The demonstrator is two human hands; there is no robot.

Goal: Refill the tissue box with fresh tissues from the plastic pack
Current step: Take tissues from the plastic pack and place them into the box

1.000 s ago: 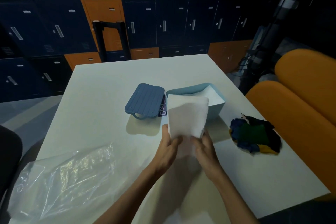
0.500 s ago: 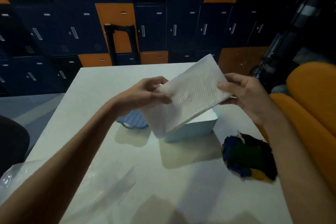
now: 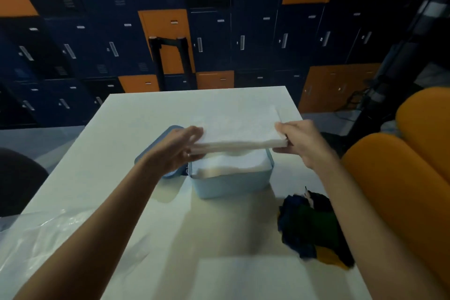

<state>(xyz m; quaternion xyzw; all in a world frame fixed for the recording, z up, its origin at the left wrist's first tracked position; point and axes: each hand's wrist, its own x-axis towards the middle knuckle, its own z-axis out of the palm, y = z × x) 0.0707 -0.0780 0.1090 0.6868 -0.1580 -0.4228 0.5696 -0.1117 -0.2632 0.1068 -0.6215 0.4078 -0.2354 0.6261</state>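
Left hand (image 3: 179, 151) and right hand (image 3: 300, 143), apart, each pinch one end of the tissue stack (image 3: 241, 129); lowered crooked, it could snag the tissue box (image 3: 231, 184) beneath them

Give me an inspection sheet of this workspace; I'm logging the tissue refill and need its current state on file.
Surface: white table, shadowed towards the near edge.
Job's things: stack of tissues held flat above the open tissue box; white tissues already inside it; blue lid lies beside the box on its left; plastic pack crumpled at the near left corner.
Clutter: dark cloth bundle right of the box.
Grippers: left hand grips the stack's left end; right hand pinches its right end.
Cables: dark cords, seemingly on the floor far right; none seen on the table.
Surroundings: navy and orange lockers, black frame behind the table, orange seat at right.
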